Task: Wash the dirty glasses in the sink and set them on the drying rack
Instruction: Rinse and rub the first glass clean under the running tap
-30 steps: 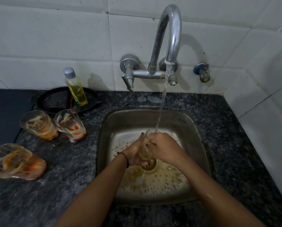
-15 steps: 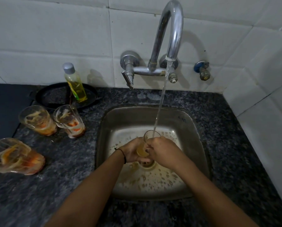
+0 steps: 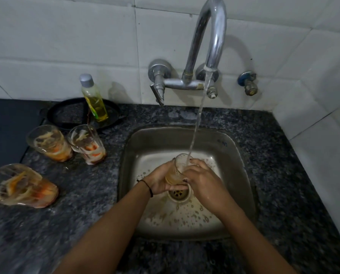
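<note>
The left hand [image 3: 159, 181] and the right hand [image 3: 203, 179] curled their fingers round the glass tumbler [image 3: 177, 171] above the sink [image 3: 145, 143] drain, mouth up under the faucet stream [image 3: 196, 119], likely to flush out residue.

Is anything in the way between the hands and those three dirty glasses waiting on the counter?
Nothing visible does. The left hand and right hand hold a glass over the sink; only bare counter lies between them and the three dirty glasses. The bottle and pan sit behind those.
</note>
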